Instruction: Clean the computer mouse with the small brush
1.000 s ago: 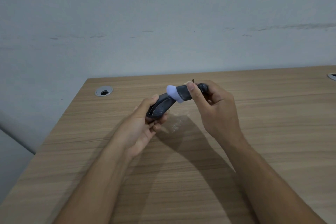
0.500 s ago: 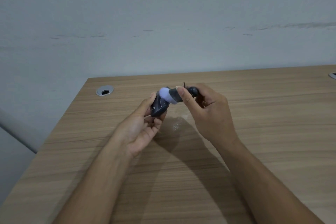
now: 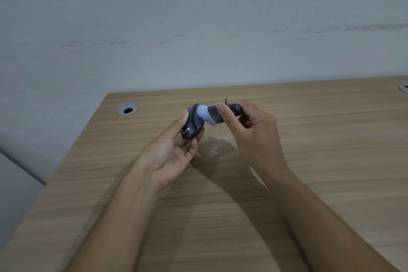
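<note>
The left hand (image 3: 174, 150) holds the dark mouse (image 3: 192, 125) tight in its fingers. The right hand (image 3: 254, 137) pinches the small brush (image 3: 213, 115), its pale bristles touching the mouse's top.

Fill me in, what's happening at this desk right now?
A person is cleaning a dark grey plastic computer mouse held up off the wooden desk in the left hand. The right hand grips a small brush with a dark stubby handle and pale lilac bristles, with the bristles pressed against the mouse's upper end. A round metal cable grommet sits in the desk's far left corner; another shows at the right edge.
</note>
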